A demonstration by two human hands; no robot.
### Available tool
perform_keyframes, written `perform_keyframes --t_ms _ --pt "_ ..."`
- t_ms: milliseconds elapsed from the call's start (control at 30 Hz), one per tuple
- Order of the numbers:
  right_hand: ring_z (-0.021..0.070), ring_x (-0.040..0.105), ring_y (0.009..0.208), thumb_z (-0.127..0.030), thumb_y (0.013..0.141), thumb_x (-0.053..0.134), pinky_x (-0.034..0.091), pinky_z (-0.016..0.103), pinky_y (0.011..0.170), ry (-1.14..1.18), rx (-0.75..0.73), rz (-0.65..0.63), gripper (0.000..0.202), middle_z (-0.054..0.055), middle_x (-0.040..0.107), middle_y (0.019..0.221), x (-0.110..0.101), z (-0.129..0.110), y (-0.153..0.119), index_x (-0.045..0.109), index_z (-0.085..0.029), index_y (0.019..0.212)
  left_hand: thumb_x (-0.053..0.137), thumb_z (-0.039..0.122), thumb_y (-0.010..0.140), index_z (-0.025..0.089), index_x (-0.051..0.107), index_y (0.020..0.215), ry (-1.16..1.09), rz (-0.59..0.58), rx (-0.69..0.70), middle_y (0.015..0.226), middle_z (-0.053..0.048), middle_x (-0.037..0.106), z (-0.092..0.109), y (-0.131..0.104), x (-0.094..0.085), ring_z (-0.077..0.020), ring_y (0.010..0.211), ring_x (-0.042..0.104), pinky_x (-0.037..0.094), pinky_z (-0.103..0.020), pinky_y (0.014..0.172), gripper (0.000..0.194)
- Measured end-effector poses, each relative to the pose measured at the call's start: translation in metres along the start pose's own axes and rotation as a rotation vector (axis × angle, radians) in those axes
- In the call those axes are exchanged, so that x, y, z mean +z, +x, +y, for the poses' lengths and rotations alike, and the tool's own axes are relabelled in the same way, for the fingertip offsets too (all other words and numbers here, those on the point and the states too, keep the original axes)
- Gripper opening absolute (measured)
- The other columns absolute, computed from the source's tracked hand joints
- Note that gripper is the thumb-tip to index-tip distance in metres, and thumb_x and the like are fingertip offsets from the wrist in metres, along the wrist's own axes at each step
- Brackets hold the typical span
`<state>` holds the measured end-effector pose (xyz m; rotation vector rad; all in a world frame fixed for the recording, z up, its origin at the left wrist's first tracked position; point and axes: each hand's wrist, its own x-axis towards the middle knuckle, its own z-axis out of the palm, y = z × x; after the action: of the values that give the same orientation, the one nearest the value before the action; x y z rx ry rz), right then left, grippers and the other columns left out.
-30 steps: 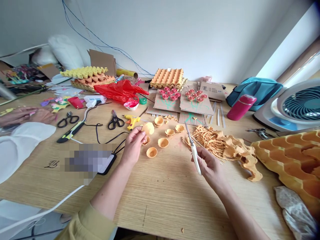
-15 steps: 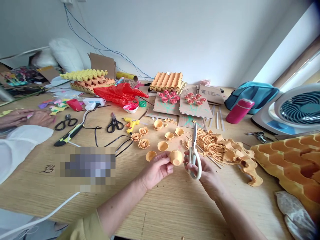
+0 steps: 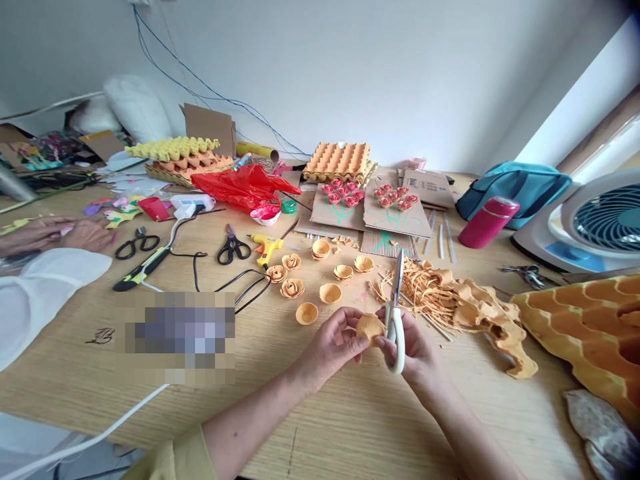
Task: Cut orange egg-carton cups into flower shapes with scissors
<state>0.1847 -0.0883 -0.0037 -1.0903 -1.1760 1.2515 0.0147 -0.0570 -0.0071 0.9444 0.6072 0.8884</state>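
Observation:
Between the thumb and fingers of my left hand (image 3: 340, 343) is an egg-carton cup (image 3: 371, 328), orange-tan and cut loose. My right hand (image 3: 413, 343) grips white-handled scissors (image 3: 394, 333), blades pointing up and away; its thumb and fingertips also reach the cup's right edge. Just beyond my hands lie two loose cups, one nearer (image 3: 307, 313) and one farther (image 3: 331, 293). Carton roses (image 3: 292, 288) and small nested cups (image 3: 343, 272) sit behind them. Right of the scissors is a heap of carton strips and scraps (image 3: 440, 293).
A yellow glue gun (image 3: 267, 249), black scissors (image 3: 233, 248) and cables lie left of centre. Cardboard with red flowers (image 3: 397, 217) is at the back. Egg trays (image 3: 590, 327), a pink bottle (image 3: 489, 223) and a fan (image 3: 600, 220) stand right. Another person's hands (image 3: 75, 235) work at far left.
The cup has turned over in my left hand and shifted right. My right hand, still with the scissors, has come up against it. The view has swung slightly left.

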Motion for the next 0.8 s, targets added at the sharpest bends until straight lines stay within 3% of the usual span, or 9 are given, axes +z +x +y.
perform_keyframes --t_ms 300,533,800 --pt "0.0179 0.055 0.075 -0.044 0.077 0.081 0.049 0.028 0.065 -0.097 -0.085 -0.004 0.043 0.0 0.058 0.085 -0.004 0.006 -0.001 0.058 -0.026 0.109 0.084 0.034 0.073 0.018 0.061 0.109 0.051 -0.057 0.016 0.106 -0.007 0.063 0.001 0.001 -0.004 -0.0185 0.097 0.06 0.05 -0.028 0.078 0.046" --pt "0.0182 0.055 0.071 -0.048 0.079 0.078 0.049 0.029 0.061 -0.098 -0.079 0.007 0.043 0.002 0.06 0.083 -0.001 0.004 -0.003 0.06 -0.025 0.11 0.079 0.036 0.079 0.018 0.062 0.109 0.079 -0.047 -0.017 0.111 -0.008 0.067 0.002 0.0 -0.003 -0.0183 0.099 0.062 0.05 -0.028 0.08 0.039" --pt "0.0159 0.051 0.074 -0.047 0.09 0.067 0.043 0.027 0.064 -0.111 -0.105 0.036 0.031 0.0 0.058 0.086 -0.005 -0.008 -0.003 0.057 -0.026 0.112 0.079 0.039 0.076 0.016 0.063 0.113 0.083 -0.019 0.017 0.107 -0.009 0.065 0.004 0.001 -0.005 -0.0194 0.095 0.062 0.051 -0.029 0.075 0.046"
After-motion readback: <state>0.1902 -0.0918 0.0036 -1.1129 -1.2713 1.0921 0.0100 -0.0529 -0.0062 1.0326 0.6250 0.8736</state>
